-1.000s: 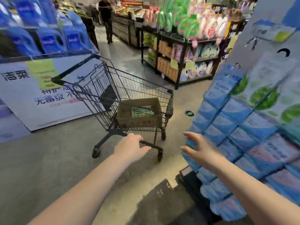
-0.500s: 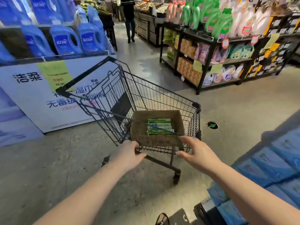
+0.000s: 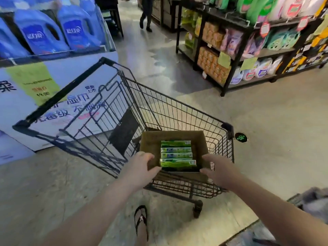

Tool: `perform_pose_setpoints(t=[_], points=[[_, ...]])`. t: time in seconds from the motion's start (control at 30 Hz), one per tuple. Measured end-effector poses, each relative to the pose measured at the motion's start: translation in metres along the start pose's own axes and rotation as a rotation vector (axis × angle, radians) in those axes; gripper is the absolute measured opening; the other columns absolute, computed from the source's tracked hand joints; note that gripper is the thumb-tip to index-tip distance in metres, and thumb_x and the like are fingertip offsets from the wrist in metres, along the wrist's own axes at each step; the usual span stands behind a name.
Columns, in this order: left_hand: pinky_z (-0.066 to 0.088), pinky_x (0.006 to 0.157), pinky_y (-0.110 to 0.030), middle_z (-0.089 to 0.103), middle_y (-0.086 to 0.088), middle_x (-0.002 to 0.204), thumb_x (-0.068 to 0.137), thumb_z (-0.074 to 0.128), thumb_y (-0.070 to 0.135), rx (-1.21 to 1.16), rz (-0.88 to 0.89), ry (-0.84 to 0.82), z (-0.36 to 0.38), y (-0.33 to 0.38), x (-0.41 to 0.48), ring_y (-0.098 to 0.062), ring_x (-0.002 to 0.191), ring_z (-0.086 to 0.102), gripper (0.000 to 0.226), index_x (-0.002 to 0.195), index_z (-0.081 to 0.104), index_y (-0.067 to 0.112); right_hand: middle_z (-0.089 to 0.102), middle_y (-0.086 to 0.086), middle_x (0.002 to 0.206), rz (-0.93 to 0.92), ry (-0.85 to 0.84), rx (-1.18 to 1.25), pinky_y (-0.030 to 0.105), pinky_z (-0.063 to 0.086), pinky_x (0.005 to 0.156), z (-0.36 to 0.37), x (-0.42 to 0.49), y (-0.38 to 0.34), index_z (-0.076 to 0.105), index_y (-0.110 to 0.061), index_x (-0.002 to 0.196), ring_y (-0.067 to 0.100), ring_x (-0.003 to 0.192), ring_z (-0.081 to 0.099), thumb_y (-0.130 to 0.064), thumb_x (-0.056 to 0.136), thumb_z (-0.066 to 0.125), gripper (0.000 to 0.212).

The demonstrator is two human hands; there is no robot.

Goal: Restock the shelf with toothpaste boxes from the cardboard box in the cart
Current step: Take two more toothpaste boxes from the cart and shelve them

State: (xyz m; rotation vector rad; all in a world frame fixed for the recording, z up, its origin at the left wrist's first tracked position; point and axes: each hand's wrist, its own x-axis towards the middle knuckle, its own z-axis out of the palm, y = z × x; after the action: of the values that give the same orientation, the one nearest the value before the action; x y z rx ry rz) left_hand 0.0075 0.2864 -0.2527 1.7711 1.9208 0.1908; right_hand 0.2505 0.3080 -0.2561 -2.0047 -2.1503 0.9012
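A black wire shopping cart [image 3: 177,110] stands on the floor in front of me, its handle [image 3: 62,96] to the left. An open brown cardboard box [image 3: 199,139] sits in the cart's near end. Several green and white toothpaste boxes [image 3: 176,153] lie flat in it, stacked side by side. My left hand [image 3: 140,167] curls over the box's near left corner. At the near right corner, my right hand [image 3: 219,170] has its fingers on the rim. The shelf for the toothpaste is not identifiable in this view.
A display of blue detergent jugs [image 3: 40,32] with a white sign stands close on the left. A black shelf unit [image 3: 236,55] full of goods is at the back right. A person [image 3: 146,13] walks far down the aisle. My sandalled foot [image 3: 141,222] is under the cart.
My view has turned from the blue packs on the right toward the cart. Both hands have reached forward and now rest on the cardboard box's near corners.
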Motion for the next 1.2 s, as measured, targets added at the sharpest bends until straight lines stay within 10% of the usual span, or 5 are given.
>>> perform_pose_setpoints(t=[0.63, 1.2], points=[[0.043, 0.098, -0.032, 0.046, 0.004, 0.135, 0.086, 0.055, 0.045, 0.086, 0.16, -0.465, 0.048, -0.043, 0.262, -0.015, 0.121, 0.046, 0.051, 0.131, 0.044, 0.024, 0.053, -0.001, 0.13, 0.305, -0.198, -0.017, 0.04, 0.045, 0.097, 0.061, 0.215, 0.023, 0.043, -0.03, 0.131, 0.02, 0.117, 0.05, -0.037, 0.085, 0.056, 0.048], [0.045, 0.099, -0.033, 0.044, 0.005, 0.139, 0.085, 0.058, 0.042, 0.053, 0.043, -0.567, 0.168, -0.085, 0.326, -0.013, 0.123, 0.046, 0.059, 0.137, 0.033, 0.034, 0.032, -0.001, 0.146, 0.047, -0.543, -0.269, 0.042, 0.039, 0.104, 0.174, 0.295, 0.122, 0.026, -0.028, 0.139, 0.024, 0.132, 0.032, -0.029, 0.08, 0.064, 0.07]])
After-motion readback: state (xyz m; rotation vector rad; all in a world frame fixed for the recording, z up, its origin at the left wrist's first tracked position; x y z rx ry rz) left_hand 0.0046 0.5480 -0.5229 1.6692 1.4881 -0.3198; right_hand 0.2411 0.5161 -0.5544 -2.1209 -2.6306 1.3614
